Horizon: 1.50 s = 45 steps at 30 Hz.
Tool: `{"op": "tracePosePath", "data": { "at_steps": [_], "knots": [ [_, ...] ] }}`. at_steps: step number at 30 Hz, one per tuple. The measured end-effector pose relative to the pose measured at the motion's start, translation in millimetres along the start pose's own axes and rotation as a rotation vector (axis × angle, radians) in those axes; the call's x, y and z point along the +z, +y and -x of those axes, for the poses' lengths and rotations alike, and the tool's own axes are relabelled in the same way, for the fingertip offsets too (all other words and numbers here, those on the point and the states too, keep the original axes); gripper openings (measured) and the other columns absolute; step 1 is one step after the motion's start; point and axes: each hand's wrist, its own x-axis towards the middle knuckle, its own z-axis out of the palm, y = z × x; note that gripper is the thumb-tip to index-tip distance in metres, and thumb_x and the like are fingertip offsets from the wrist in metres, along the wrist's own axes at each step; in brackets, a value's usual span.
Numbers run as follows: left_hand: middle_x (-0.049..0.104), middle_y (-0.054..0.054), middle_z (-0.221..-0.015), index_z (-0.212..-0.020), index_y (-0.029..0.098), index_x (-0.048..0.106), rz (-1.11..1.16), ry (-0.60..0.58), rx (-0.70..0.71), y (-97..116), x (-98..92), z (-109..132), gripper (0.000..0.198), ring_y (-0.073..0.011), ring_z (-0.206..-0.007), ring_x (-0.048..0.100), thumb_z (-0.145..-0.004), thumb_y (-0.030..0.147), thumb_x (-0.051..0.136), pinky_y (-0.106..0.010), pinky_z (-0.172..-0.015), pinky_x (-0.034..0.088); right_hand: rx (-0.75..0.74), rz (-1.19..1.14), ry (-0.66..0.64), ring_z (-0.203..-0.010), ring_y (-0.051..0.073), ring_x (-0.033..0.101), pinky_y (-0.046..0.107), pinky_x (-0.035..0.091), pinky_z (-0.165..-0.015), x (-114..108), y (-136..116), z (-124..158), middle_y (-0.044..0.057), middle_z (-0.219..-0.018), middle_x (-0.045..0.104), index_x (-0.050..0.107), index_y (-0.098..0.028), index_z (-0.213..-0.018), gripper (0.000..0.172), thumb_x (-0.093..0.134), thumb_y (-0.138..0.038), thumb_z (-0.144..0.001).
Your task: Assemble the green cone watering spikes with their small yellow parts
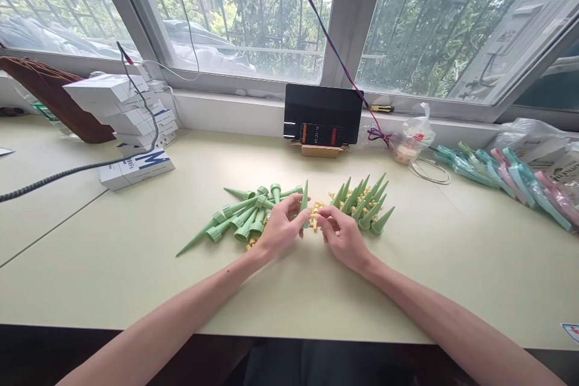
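Note:
My left hand (280, 228) is closed around a green plastic watering spike (305, 195), held upright with its point toward the ceiling. Just to the right, my right hand (346, 238) pinches a small yellow valve piece (313, 216) close against the side of that spike; whether it sits in the spike cannot be made out. Left of my hands lies a loose heap of green spikes (244, 217) with wide ribbed ends. On the right, several spikes (371, 212) stand point-up with yellow pieces at their bases. More small yellow pieces (322, 205) lie behind my fingers, partly hidden.
A phone (319, 134) leans on a black tablet (323, 105) over a small cardboard box (319, 151) at the back. White boxes (136, 117) are stacked left, with a dark cable (81, 169) across. Bagged pastel items (511, 178) lie right, near a tied plastic bag (411, 139).

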Motion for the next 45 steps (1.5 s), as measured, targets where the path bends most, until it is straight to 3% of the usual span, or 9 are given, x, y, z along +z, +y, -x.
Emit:
{"op": "tracePosePath", "data": {
  "at_steps": [11,19,32,45],
  "knots": [
    [0.064,-0.007,-0.096,-0.12,0.016,0.059,0.139,-0.091,-0.05,-1.2,-2.7,-2.2,0.04,-0.0166,-0.08,0.061,-0.085,0.034,0.067,-0.023,-0.052,0.054,0.009,0.002,0.037,-0.052,0.012,0.05,0.026,0.042,-0.051,-1.6,-0.1,0.6,0.0,-0.072,0.056,0.056,-0.019,-0.091,0.022,0.047,-0.038,-0.099],
    [0.068,-0.008,-0.095,-0.098,0.015,0.068,0.147,-0.159,-0.053,3.2,-3.8,-2.7,0.024,-0.0183,-0.081,0.064,-0.08,0.031,0.072,-0.025,-0.058,0.055,0.006,-0.013,0.042,-0.052,0.011,0.05,0.026,0.042,-0.051,-1.2,-0.1,0.3,0.0,-0.073,0.056,0.056,-0.019,-0.09,0.023,0.047,-0.039,-0.099],
    [0.067,-0.005,-0.083,-0.086,0.015,0.067,0.103,-0.131,-0.062,6.9,-3.9,-2.0,0.023,-0.0151,-0.071,0.063,-0.078,0.035,0.075,-0.024,-0.058,0.051,0.03,-0.009,0.013,-0.052,0.012,0.052,0.026,0.042,-0.052,-1.9,-1.0,-0.1,0.001,-0.077,0.06,0.057,-0.02,-0.095,0.027,0.046,-0.044,-0.1],
    [0.066,-0.005,-0.093,-0.095,0.016,0.065,0.001,-0.169,0.075,-1.9,-5.3,-0.6,0.022,-0.0177,-0.086,0.064,-0.088,0.037,0.064,-0.028,-0.076,0.053,0.026,-0.037,-0.102,-0.056,0.013,0.053,0.025,0.044,-0.052,-2.3,2.5,-1.9,0.003,-0.08,0.061,0.057,-0.02,-0.093,0.031,0.042,-0.046,-0.101]
  ]
}}
